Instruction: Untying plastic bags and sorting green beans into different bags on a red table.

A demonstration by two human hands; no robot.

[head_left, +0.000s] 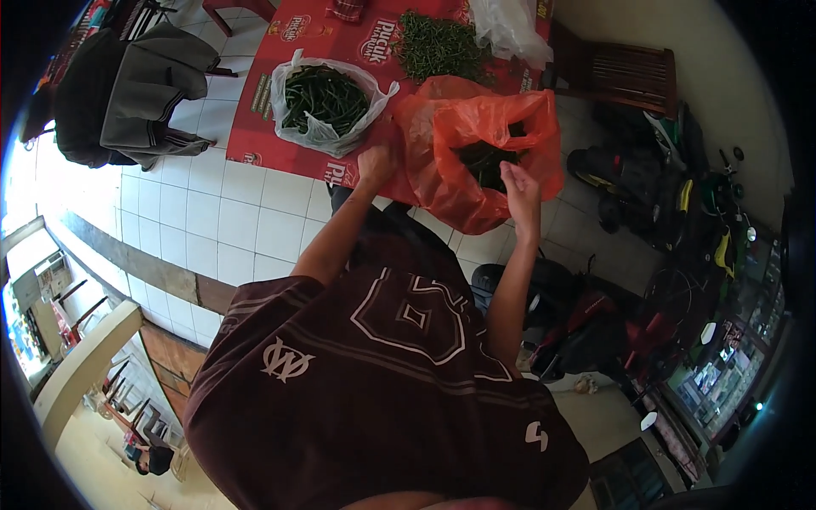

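Stretching beneath everything, a floor of square white tiles (234, 223) carries a rectangular table with a red printed cover (255, 136). To the right stand parked, mostly dark motorcycles (633, 183), with a slatted brown wooden chair (633, 72) farther up, near the table's right end. At left, a grey cloth jacket with dark stripes (157, 93) is draped near the table, and the person wears a dark maroon jersey with pale outline trim (357, 399). Biggest among the goods is a translucent orange-red plastic bag (433, 161), at the table's near edge and bulging past it, its mouth open toward the person. Left of it on the table sits a smaller white plastic bag (327, 146), its rim spread wide around a full load of long, thin, dark-green pods (327, 100). Beyond the 2 bags lies a loose heap of thin green pieces (438, 47), with a crumpled, whitish see-through plastic sheet or bag (514, 30) beside it. Smaller again are the 2 bare hands: the left hand (375, 166) is by the near edge, just below the white bag, fingers curled in; whether it grasps anything, I cannot tell. The right hand (522, 191) is at the orange-red bag's mouth, fingers partly bent; its grip cannot be told either. Just beside its fingertips, dark-green contents (483, 161) show inside the bag.
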